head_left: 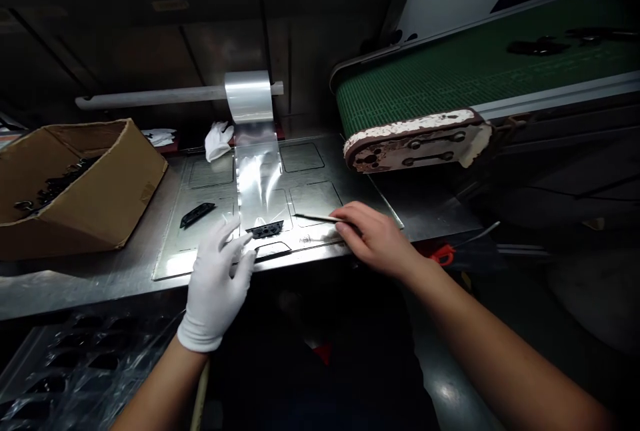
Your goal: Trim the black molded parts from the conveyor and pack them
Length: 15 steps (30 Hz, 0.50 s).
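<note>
My left hand point(217, 287), in a white glove, has its fingers apart; its fingertips are at the left end of a small black part point(266, 229). That part lies at the lower end of a clear film strip point(257, 171). My bare right hand point(373, 237) pinches a thin light-coloured tool point(320, 218), its dark tip pointing left, to the right of the black part. A second black part point(197, 215) rests on the metal plate point(170, 252) further left. Near the plate's front edge lies a thin black outlined piece point(273, 250).
A cardboard box point(107, 191) with black parts stands left. The film roll point(249, 94) hangs on a bar behind, near a white glove point(219, 141). A green conveyor point(425, 77) reaches in at right, above red-handled scissors point(443, 255). Bagged parts point(90, 364) sit lower left.
</note>
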### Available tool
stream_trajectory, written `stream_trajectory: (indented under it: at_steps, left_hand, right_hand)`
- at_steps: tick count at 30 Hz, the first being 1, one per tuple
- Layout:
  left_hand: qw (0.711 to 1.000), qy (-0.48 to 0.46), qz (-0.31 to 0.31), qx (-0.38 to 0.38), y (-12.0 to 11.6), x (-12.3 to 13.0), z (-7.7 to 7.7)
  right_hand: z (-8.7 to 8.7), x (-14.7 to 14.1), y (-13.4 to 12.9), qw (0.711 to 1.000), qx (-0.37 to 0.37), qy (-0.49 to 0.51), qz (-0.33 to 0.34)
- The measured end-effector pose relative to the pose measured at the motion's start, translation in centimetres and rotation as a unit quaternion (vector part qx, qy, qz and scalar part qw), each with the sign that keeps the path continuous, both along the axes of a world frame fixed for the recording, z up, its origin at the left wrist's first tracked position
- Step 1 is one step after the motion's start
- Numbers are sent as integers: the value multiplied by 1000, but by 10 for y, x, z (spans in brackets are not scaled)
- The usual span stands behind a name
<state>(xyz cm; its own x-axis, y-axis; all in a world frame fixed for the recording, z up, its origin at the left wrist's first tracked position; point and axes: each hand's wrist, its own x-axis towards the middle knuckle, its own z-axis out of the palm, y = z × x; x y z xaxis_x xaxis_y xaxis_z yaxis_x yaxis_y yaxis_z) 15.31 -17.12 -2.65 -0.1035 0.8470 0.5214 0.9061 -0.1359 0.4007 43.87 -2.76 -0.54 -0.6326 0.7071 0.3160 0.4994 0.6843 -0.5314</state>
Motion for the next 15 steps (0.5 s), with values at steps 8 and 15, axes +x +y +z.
stream_trajectory:
  at_steps: [8, 15]
  left_hand:
    - [992, 5, -30, -119, 12, -31, 16]
    - [987, 34, -48, -147, 16, -26, 25]
  right_hand:
    - [23, -90, -9, 971, 42, -172, 158]
    - [29, -96, 0, 958, 62, -223, 171]
